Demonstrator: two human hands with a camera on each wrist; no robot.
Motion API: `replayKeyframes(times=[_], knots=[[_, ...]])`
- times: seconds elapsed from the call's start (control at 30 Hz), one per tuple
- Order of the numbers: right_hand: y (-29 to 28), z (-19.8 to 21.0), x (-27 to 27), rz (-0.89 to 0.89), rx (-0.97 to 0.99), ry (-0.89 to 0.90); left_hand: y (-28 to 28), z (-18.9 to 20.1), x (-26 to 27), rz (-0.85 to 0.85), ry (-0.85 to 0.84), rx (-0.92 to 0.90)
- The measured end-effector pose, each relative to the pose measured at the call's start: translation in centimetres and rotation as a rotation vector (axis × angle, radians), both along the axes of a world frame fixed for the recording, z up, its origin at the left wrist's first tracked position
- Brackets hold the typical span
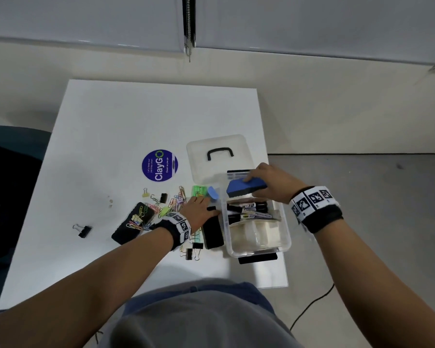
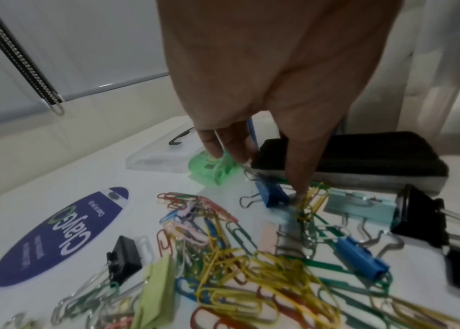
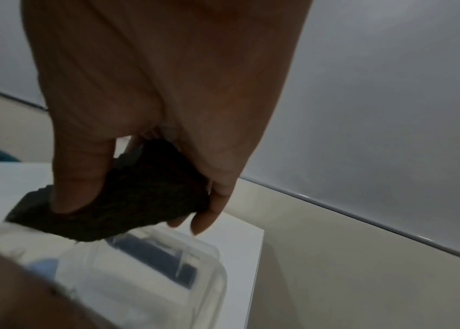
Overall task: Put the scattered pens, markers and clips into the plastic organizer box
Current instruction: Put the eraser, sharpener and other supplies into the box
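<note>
The right hand [image 1: 269,183] has its fingers clamped round a blue eraser [image 1: 246,187] above the far end of the box [image 1: 285,241], so lower it flat, while the left hand [image 1: 199,208], fingers loose, touches clips [image 1: 176,198] left of it.

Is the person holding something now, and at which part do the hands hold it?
The right hand grips a blue whiteboard eraser with black felt by its long sides, above the clear plastic organizer box. The left hand holds nothing.
</note>
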State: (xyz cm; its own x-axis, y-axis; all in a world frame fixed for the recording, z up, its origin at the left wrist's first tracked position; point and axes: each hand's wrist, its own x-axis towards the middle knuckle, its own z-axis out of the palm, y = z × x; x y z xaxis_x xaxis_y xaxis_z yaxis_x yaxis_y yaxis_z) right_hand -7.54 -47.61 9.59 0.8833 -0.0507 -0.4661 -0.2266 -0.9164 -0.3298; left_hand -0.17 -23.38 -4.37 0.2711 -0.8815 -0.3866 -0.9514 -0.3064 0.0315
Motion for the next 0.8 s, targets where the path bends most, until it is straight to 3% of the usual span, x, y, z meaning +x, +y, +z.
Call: replayKeyframes(times=[0.17,0.33,0.6,0.7,0.8], knots=[[0.1,-2.0,0.4,-0.007,0.115,0.058,-0.1,-0.2,0.3,0.009,0.008,0.031],[0.6,-4.4,1.2,0.041,0.001,0.19,1.4,1.0,1.6,0.092,0.206,-0.061],[1.6,-6.5,2.7,0.073,-0.002,0.325,4.7,4.5,3.6,0.572,0.731,-0.121],[1.5,-6.7,3.0,-0.001,0.028,0.281,5.9,6.3,4.9,0.696,0.782,-0.265],[1.0,-5.5,3.2,-0.112,0.113,0.195,6.4,8.8,6.5,0.804,0.729,-0.417]])
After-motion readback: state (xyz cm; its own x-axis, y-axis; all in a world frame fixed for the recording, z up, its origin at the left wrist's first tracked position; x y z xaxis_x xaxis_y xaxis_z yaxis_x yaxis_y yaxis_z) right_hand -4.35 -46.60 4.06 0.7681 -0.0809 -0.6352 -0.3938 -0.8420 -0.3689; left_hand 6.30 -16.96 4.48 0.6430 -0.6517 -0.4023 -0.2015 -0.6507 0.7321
